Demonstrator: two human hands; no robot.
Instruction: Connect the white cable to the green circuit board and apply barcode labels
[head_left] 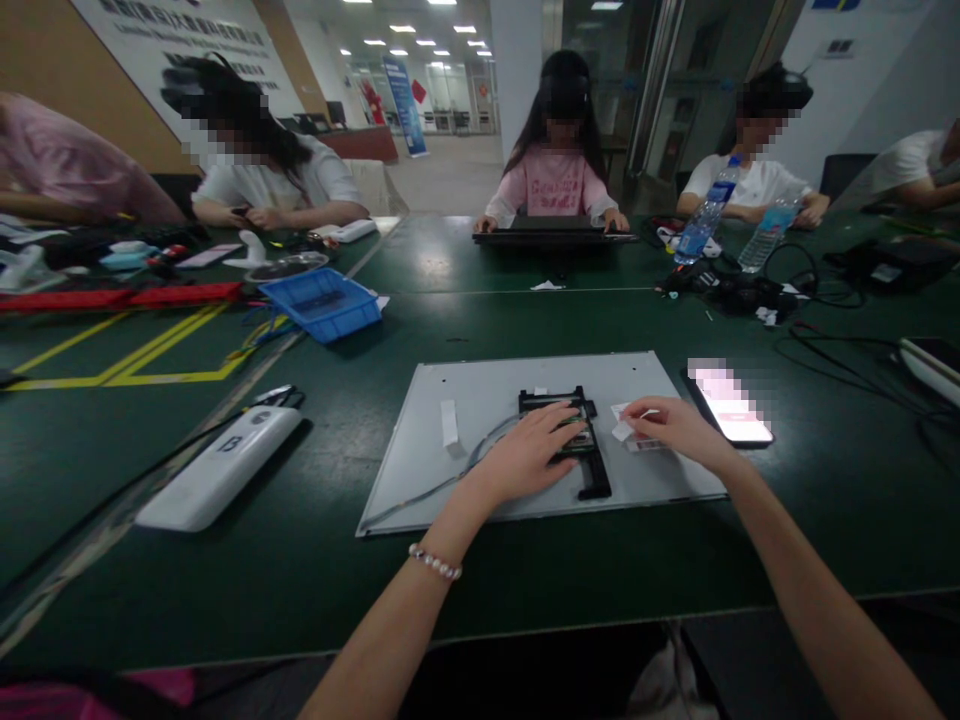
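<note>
A pale grey flat panel [412, 440] lies on the table in front of me. On its middle is a black plastic bracket [596, 475] around a partly hidden circuit board, with a thin grey cable [431, 488] running to the panel's lower left corner. My left hand [529, 450] rests over the bracket, fingers stretched out. My right hand [671, 425] pinches a small white piece of tape [622, 430] just right of the bracket, above a printed label [645, 443] on the panel. A white strip [449, 424] is stuck on the panel's left part.
A lit phone [731, 405] lies right of the panel, a white power bank [221, 470] with a cable to its left. Farther off are a blue tray [330, 305], water bottles [709, 215] and loose cables. Several people sit around the green table [480, 600].
</note>
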